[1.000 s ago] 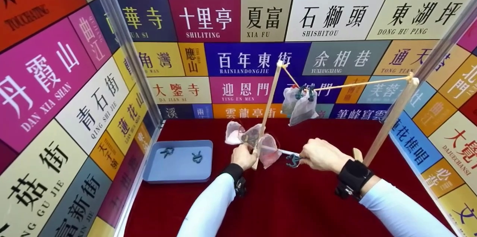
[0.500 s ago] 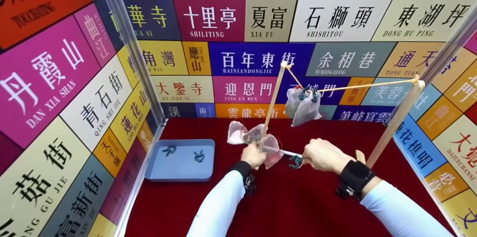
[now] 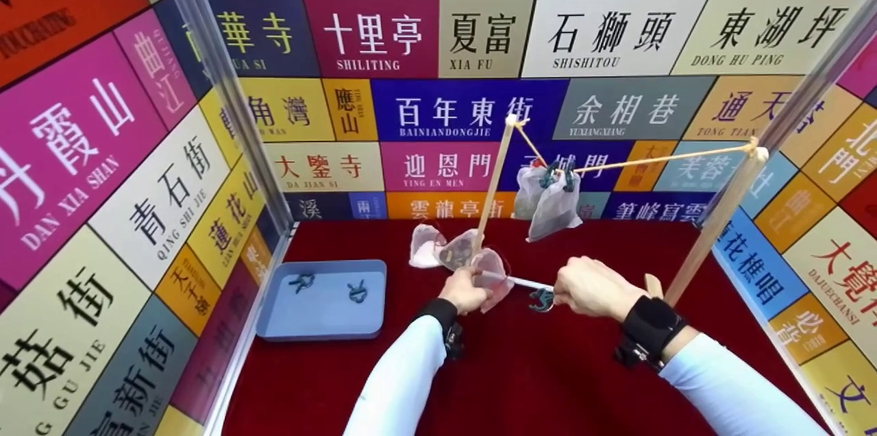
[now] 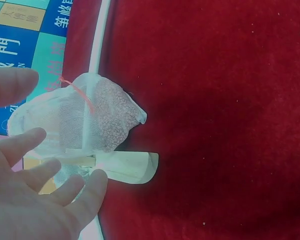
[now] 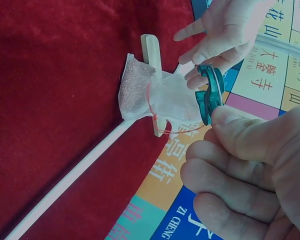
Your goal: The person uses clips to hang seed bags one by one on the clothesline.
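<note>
My left hand (image 3: 466, 290) is beside a small white mesh pouch (image 4: 110, 115) with a dark filling and a red drawstring. Its fingers (image 4: 25, 145) are spread, overlapping the pouch's edge and the wooden foot (image 4: 132, 167) in the left wrist view. That pouch lies over a white rod (image 5: 70, 180) low between two wooden posts. My right hand (image 3: 596, 285) pinches a green clothespin (image 5: 210, 95) between thumb and index finger, to the right of the pouch. Two more pouches, one pale (image 3: 426, 246) and one greyish (image 3: 458, 251), sit behind the left post (image 3: 495, 182).
A string (image 3: 664, 156) runs between the post tops; white pouches (image 3: 556, 206) hang from it by green clips. At left, a blue tray (image 3: 318, 334) holds two green clips (image 3: 357, 292). The right post (image 3: 716, 223) rises beyond my right wrist. Sign-covered panels (image 3: 452, 165) enclose the red cloth (image 3: 548, 381).
My left hand has shifted right from the base of the left post toward the nearest pouch. My right hand keeps the green clothespin in about the same place.
</note>
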Demonstrator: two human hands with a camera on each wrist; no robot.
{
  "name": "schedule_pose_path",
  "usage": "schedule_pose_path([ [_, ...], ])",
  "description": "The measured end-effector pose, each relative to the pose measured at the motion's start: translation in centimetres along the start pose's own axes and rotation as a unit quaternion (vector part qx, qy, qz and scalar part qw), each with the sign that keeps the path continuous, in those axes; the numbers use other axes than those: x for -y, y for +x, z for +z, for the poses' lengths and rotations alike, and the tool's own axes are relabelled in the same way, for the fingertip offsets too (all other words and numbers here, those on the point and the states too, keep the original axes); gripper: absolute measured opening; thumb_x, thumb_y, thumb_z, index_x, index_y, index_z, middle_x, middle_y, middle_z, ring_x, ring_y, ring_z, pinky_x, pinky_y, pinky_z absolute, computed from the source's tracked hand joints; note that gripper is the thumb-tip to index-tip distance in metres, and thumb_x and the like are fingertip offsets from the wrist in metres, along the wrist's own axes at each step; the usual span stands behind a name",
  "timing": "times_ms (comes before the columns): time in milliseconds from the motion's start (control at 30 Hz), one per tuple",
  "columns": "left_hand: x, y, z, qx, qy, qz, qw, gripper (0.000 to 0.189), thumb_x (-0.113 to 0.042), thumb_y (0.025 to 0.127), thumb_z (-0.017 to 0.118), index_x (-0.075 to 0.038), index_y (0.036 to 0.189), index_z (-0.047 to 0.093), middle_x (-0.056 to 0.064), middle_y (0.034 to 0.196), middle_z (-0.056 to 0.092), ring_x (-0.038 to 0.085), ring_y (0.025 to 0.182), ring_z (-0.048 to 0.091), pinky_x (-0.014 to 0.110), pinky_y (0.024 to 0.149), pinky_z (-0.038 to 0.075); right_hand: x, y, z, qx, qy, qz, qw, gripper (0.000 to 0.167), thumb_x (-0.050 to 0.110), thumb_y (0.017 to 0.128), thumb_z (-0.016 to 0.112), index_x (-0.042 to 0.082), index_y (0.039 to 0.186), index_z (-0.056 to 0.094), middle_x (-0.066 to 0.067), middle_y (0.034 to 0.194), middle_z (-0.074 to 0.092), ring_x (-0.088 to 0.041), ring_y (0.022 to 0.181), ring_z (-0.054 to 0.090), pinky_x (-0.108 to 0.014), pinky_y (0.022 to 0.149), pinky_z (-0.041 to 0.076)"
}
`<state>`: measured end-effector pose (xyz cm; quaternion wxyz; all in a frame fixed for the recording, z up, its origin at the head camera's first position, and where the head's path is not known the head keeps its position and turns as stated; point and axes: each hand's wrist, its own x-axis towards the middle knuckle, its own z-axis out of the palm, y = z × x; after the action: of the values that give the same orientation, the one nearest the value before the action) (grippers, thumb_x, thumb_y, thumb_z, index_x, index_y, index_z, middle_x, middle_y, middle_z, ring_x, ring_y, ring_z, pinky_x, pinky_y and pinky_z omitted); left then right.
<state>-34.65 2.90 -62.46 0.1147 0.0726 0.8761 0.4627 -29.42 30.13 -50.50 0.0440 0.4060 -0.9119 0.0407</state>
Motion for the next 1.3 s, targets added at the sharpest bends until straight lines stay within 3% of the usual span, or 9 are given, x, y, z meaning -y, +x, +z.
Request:
schedule_pose_path([
  [200, -1.7, -2.0, -0.8, -0.014, -0.009, 0.009, 0.9998, 0.068, -0.022, 0.090, 0.088, 0.001, 0.150, 0.066, 0.027, 0.141, 0.076, 0.035, 0.105, 0.078, 0.035, 0.073, 0.065, -0.1, -0.2, 0.2, 0.006, 0.005, -0.001, 1.0000, 0.036, 0.009, 0.082, 0.092, 0.022, 0.058, 0.068, 0.010, 0.057, 0.066, -0.005, 0.054, 0.050, -0.025, 0.051, 0.040],
  [467, -0.8, -1.6, -0.2, -0.008, -0.052, 0.049, 0.9974, 0.072, -0.025, 0.089, 0.092, 0.011, 0.146, 0.067, 0.030, 0.144, 0.071, 0.045, 0.135, 0.069, 0.048, 0.115, 0.059, 0.1, -0.4, 0.2, 0.008, 0.024, 0.006, 0.9997, 0.036, 0.008, 0.086, 0.091, 0.023, 0.060, 0.070, 0.011, 0.058, 0.064, 0.000, 0.055, 0.042, -0.022, 0.054, 0.036],
  [533, -0.6, -1.5, 0.1, -0.033, -0.045, 0.058, 0.9968, 0.068, -0.028, 0.089, 0.093, 0.009, 0.142, 0.070, 0.027, 0.139, 0.074, 0.044, 0.132, 0.071, 0.049, 0.114, 0.060, 0.1, -0.5, 0.1, 0.005, 0.025, 0.005, 0.9997, 0.036, 0.009, 0.086, 0.091, 0.023, 0.060, 0.070, 0.011, 0.058, 0.065, 0.000, 0.054, 0.043, -0.022, 0.053, 0.037],
  [633, -0.4, -1.5, 0.4, -0.111, -0.014, 0.070, 0.9912, 0.054, -0.028, 0.086, 0.096, 0.003, 0.127, 0.080, 0.019, 0.125, 0.082, 0.036, 0.118, 0.077, 0.045, 0.104, 0.064, 0.1, -0.7, 0.1, 0.002, 0.024, 0.005, 0.9997, 0.036, 0.010, 0.086, 0.091, 0.023, 0.059, 0.071, 0.011, 0.058, 0.069, -0.001, 0.054, 0.048, -0.022, 0.053, 0.038],
  [767, -0.9, -1.6, 0.7, -0.213, 0.029, 0.100, 0.9716, 0.020, -0.017, 0.085, 0.095, -0.008, 0.099, 0.086, 0.008, 0.094, 0.086, 0.029, 0.091, 0.082, 0.043, 0.086, 0.066, 0.0, -1.1, -0.1, 0.003, 0.026, 0.015, 0.9995, 0.033, 0.010, 0.087, 0.091, 0.022, 0.061, 0.073, 0.011, 0.060, 0.072, -0.003, 0.054, 0.054, -0.024, 0.052, 0.040],
  [833, -1.1, -1.6, 1.0, -0.234, 0.046, 0.111, 0.9647, 0.017, -0.011, 0.085, 0.092, -0.008, 0.100, 0.084, 0.005, 0.086, 0.085, 0.029, 0.086, 0.082, 0.044, 0.083, 0.066, -0.1, -1.2, -0.2, 0.003, 0.027, 0.021, 0.9994, 0.031, 0.011, 0.087, 0.091, 0.022, 0.063, 0.075, 0.011, 0.061, 0.073, -0.004, 0.054, 0.056, -0.025, 0.052, 0.040],
  [1000, -1.3, -1.7, 1.5, -0.216, 0.075, 0.114, 0.9669, 0.020, 0.000, 0.091, 0.078, -0.005, 0.110, 0.081, 0.011, 0.095, 0.083, 0.037, 0.098, 0.081, 0.051, 0.090, 0.066, -0.3, -1.5, -0.6, 0.012, 0.022, 0.042, 0.9988, 0.027, 0.012, 0.090, 0.090, 0.023, 0.068, 0.078, 0.013, 0.061, 0.072, -0.002, 0.056, 0.054, -0.025, 0.053, 0.040],
  [1100, -1.4, -1.9, 1.5, -0.196, 0.091, 0.115, 0.9696, 0.012, -0.001, 0.097, 0.072, -0.005, 0.104, 0.082, 0.015, 0.103, 0.083, 0.040, 0.105, 0.080, 0.052, 0.093, 0.065, -0.5, -1.5, -1.2, 0.008, 0.018, 0.049, 0.9986, 0.026, 0.013, 0.092, 0.090, 0.023, 0.070, 0.078, 0.014, 0.061, 0.069, -0.002, 0.057, 0.050, -0.025, 0.054, 0.040],
  [1300, -3.3, -2.4, 0.7, -0.169, 0.137, 0.164, 0.9622, 0.007, -0.011, 0.105, 0.072, -0.008, 0.104, 0.078, 0.012, 0.099, 0.086, 0.035, 0.095, 0.084, 0.047, 0.084, 0.067, -1.1, -1.8, -3.5, -0.015, -0.007, 0.068, 0.9976, 0.026, 0.015, 0.093, 0.089, 0.020, 0.071, 0.077, 0.009, 0.064, 0.071, -0.008, 0.056, 0.056, -0.033, 0.055, 0.049],
])
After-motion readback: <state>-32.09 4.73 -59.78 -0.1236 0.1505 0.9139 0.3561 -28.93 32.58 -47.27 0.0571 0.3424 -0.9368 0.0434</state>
